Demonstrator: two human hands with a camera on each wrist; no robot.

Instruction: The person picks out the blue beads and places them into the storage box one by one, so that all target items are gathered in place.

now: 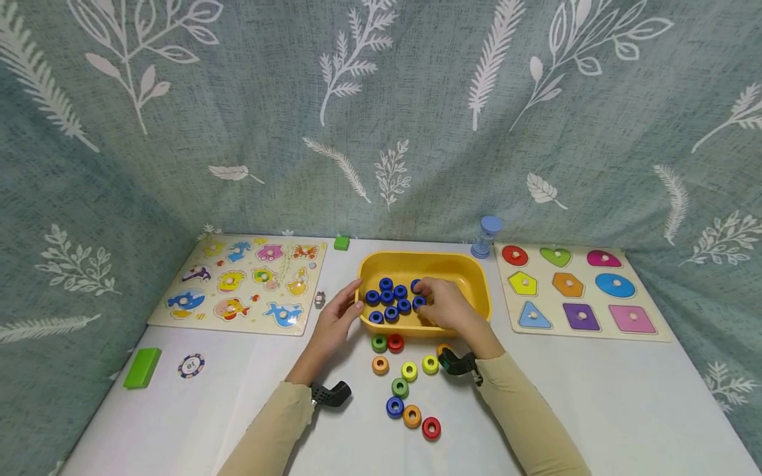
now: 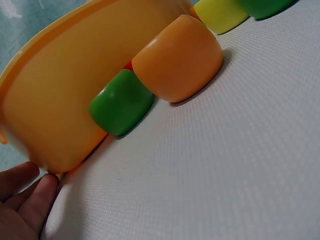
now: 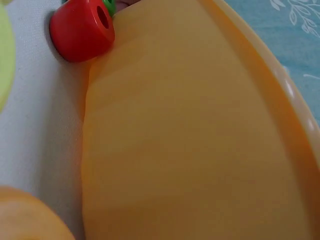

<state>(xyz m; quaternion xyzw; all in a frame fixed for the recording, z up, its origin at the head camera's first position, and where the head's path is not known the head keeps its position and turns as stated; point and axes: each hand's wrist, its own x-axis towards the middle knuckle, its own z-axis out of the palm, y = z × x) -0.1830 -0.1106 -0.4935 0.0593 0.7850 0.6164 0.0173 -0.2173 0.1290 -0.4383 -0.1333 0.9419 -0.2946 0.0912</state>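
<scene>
A yellow tub (image 1: 470,291) holds several blue rings (image 1: 387,297), thick and bead-like with a hole in the middle. My left hand (image 1: 335,318) rests against the tub's left end. In the left wrist view its fingertips (image 2: 42,192) touch the low outer edge of the tub wall (image 2: 55,100). My right hand (image 1: 446,305) reaches over the near rim into the tub. Its thumb and index finger are at a blue ring (image 1: 419,303) right of the others and appear to pinch it; the fingers partly hide the grip. The right wrist view shows only the tub's outer wall (image 3: 190,125).
Before the tub lie loose red (image 1: 431,429), orange (image 1: 412,416), yellow (image 1: 409,371), green (image 1: 400,388) and blue (image 1: 395,407) rings. Peg puzzle boards flank it, animals (image 1: 196,281) left, shapes (image 1: 580,330) right. A blue hourglass (image 1: 487,237) stands behind; a green block (image 1: 143,368) lies left.
</scene>
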